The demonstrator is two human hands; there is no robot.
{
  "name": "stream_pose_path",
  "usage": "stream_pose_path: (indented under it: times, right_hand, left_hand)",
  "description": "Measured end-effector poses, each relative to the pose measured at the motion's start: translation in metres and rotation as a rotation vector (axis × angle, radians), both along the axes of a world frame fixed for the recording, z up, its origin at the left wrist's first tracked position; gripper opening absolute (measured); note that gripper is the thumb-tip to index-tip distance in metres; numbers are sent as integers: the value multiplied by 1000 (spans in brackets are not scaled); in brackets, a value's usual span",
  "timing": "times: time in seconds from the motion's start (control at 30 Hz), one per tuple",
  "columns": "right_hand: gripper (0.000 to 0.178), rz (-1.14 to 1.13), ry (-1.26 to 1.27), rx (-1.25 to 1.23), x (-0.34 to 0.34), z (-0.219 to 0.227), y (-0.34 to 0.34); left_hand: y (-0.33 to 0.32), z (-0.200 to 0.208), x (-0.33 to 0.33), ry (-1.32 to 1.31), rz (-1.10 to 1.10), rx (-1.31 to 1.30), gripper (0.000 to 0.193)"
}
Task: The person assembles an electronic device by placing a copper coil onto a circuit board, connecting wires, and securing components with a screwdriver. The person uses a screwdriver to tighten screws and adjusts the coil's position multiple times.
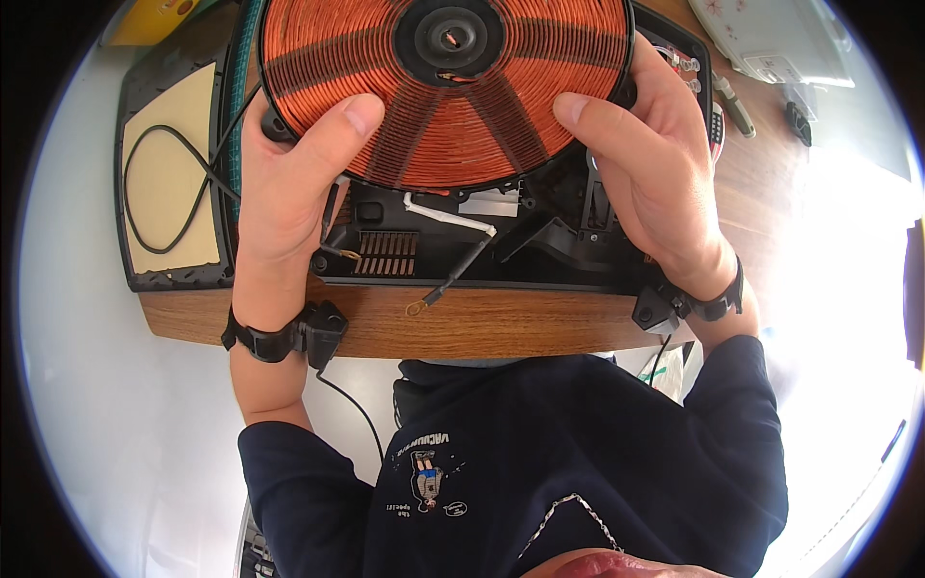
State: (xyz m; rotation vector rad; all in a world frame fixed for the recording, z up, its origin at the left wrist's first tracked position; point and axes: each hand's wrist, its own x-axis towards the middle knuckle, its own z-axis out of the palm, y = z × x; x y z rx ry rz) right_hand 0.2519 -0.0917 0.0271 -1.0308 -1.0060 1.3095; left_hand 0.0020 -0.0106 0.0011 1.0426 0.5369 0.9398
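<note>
Gripping the copper coil disc (pixel 448 91) at its lower rim, the left hand (pixel 289 183) and right hand (pixel 650 169) have fingers closed on it. An open black housing (pixel 462 255) lies beneath on the counter (pixel 482 328); a black-framed beige panel (pixel 169 173) sits at nine o'clock.

Copper-orange ringed coil (pixel 443 91) with black hub; black housing (pixel 482 246); white wire (pixel 448 214); brown wood-grain table (pixel 482 328); navy sleeves (pixel 289 482).

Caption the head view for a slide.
Both hands hold a round copper coil disc above an opened black plastic housing.
</note>
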Motion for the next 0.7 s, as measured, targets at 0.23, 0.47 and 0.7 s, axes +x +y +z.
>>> stream_pose_path:
  times: [0.23,0.47,0.7]
  right_hand:
    - [48,-22,15,-51,-2,4,-1]
    - [47,-18,25,-37,-1,3,0]
    - [47,-15,25,-34,-1,1,0]
  left_hand:
    - [1,0,0,13,-10,28,32]
    - [2,-2,-1,26,-18,24,31]
    - [0,0,1,34,-3,29,30]
